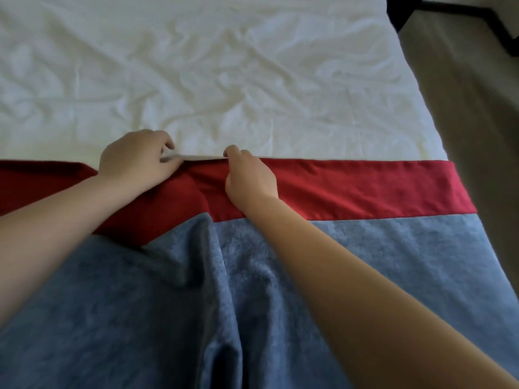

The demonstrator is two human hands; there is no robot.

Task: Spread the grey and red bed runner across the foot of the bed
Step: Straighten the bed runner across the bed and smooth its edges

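The bed runner [365,189] lies across the near part of the bed, a red band along its far edge and fluffy grey cloth [379,248] nearer me. It lies flat on the right and is rumpled into folds at the middle and left. My left hand [134,161] pinches the runner's far edge left of centre. My right hand [250,175] pinches the same edge a little to the right. A short stretch of pale underside shows between the two hands. The wrinkled white sheet [224,80] covers the bed beyond.
The bed's right edge [421,113] runs diagonally down the right side, with beige floor [471,122] beyond it. A dark piece of furniture [401,9] stands at the top right corner.
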